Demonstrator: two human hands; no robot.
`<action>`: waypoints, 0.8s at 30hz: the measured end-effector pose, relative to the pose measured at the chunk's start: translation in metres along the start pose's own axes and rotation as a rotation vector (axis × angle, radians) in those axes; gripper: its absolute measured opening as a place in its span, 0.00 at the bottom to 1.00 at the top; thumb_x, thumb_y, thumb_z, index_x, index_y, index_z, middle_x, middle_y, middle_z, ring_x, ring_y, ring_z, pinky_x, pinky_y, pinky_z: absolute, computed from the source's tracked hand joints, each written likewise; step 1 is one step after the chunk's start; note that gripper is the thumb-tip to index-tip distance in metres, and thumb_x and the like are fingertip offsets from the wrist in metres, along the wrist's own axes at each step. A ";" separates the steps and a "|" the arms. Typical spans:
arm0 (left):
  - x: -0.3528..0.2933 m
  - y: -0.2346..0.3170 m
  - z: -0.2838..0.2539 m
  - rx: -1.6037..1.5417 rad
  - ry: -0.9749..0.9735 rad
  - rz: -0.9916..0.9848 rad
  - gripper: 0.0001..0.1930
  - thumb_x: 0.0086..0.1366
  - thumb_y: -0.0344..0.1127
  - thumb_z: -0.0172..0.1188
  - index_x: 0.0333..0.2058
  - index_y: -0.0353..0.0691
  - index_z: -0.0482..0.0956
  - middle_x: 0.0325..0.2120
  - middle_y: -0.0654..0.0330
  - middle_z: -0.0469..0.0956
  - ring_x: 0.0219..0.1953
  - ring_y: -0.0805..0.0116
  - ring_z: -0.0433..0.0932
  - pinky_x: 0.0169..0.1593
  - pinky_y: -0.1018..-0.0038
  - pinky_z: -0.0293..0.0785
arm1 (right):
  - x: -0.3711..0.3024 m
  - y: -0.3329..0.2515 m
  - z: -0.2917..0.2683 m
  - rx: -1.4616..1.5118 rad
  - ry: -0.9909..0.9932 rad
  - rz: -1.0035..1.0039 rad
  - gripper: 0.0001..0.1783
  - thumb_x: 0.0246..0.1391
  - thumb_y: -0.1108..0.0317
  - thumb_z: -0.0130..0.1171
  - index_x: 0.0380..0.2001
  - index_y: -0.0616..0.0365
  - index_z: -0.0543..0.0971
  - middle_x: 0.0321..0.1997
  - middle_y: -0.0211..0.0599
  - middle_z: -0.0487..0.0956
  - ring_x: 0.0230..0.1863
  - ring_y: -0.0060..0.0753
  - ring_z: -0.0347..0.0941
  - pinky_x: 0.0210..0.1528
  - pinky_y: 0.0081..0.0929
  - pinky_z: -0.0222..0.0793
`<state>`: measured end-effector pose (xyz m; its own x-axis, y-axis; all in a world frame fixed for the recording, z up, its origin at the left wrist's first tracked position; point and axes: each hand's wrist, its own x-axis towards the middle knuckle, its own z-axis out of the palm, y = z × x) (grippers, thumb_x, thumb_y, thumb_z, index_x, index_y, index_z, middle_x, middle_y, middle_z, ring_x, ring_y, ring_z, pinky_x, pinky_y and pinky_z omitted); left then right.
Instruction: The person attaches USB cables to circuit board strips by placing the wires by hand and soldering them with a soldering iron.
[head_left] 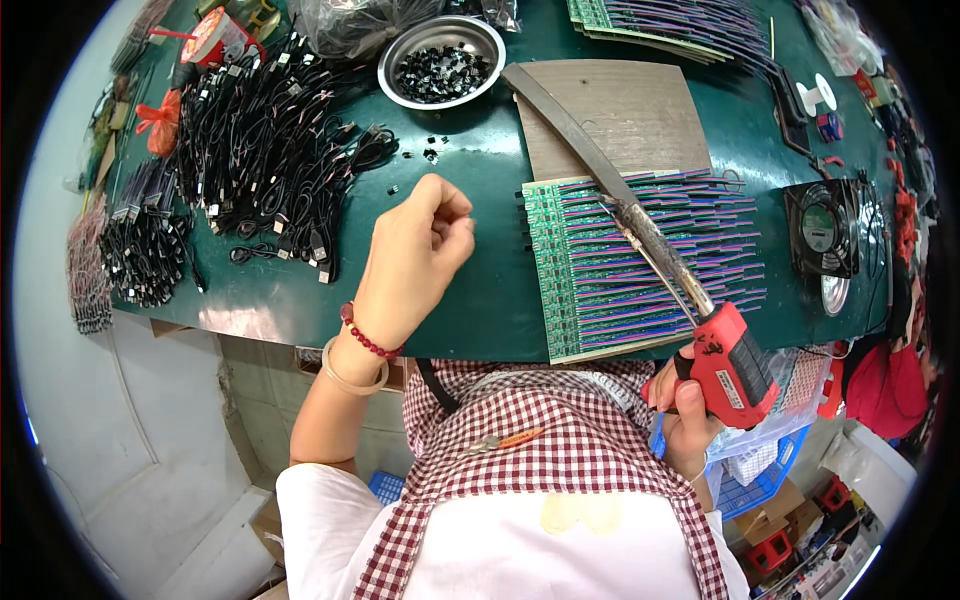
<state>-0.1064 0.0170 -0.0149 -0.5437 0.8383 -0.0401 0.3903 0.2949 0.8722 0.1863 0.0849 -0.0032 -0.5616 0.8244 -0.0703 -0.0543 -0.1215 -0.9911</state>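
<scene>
My left hand [418, 255] hovers over the front of the green table, its fingers curled and thumb pressed to the index finger. Whatever may be in that pinch is too small to make out. In my right hand [688, 415], at the table's front edge, is a red-handled soldering gun [732, 365]. Its metal barrel points up and left over a panel of green circuit boards [556, 270], with rows of coloured wires [665, 250] running right. A long grey metal bar [565, 125] slants across the brown board [625, 110] behind; whether it touches the barrel I cannot tell.
A metal bowl [490, 38] of small black parts [440, 75] stands behind my left hand, with several loose parts [431, 155] nearby. Black cables [270, 150] pile up at the left. A black fan [822, 228] is on the right. More wired boards [660, 25] lie at the back.
</scene>
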 end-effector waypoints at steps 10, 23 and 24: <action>-0.065 0.029 0.046 -0.759 -0.181 -0.139 0.05 0.63 0.23 0.53 0.36 0.32 0.78 0.33 0.62 0.71 0.27 0.79 0.72 0.32 0.84 0.72 | 0.019 -0.014 0.043 0.032 -0.126 0.253 0.25 0.52 0.70 0.61 0.51 0.61 0.64 0.38 0.38 0.73 0.39 0.28 0.71 0.41 0.28 0.70; -0.072 0.039 0.044 -0.686 -0.443 -0.073 0.13 0.64 0.27 0.57 0.45 0.32 0.68 0.31 0.61 0.75 0.31 0.81 0.73 0.33 0.82 0.72 | 0.020 -0.021 0.045 -0.100 -0.242 0.199 0.12 0.54 0.76 0.57 0.42 0.60 0.71 0.36 0.29 0.71 0.36 0.19 0.68 0.39 0.20 0.66; -0.072 0.038 0.044 -0.685 -0.441 -0.075 0.13 0.64 0.27 0.57 0.45 0.32 0.68 0.31 0.61 0.75 0.31 0.81 0.73 0.33 0.82 0.72 | 0.019 -0.019 0.045 -0.099 -0.244 0.200 0.12 0.54 0.76 0.57 0.42 0.60 0.71 0.36 0.29 0.71 0.36 0.19 0.68 0.39 0.20 0.66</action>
<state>-0.0193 -0.0119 -0.0004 -0.1525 0.9729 -0.1740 -0.2534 0.1316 0.9584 0.1395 0.0785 0.0197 -0.7352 0.6312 -0.2473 0.1508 -0.2034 -0.9674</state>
